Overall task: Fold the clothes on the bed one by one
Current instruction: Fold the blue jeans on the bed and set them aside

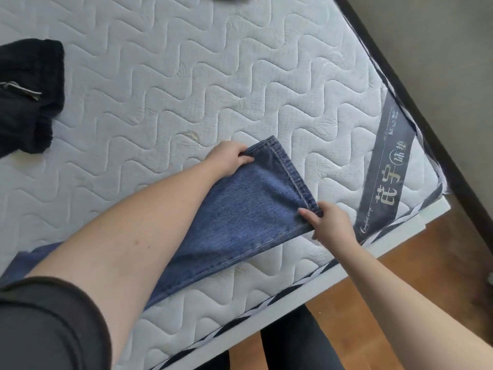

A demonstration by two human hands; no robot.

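Both hands pinch jeans [245, 217] hem corners, left hand [229, 158] far, right hand [330, 222] near, keeping the leg taut for folding on bed [186, 89].

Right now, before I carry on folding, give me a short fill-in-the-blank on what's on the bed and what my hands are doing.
1. Both hands grip the hem end of the blue ____.
2. The left hand pinches one hem corner and the right hand pinches the ____ corner.
3. A ____ garment lies apart on the mattress, touched by neither hand.

Missing words: jeans; other; black
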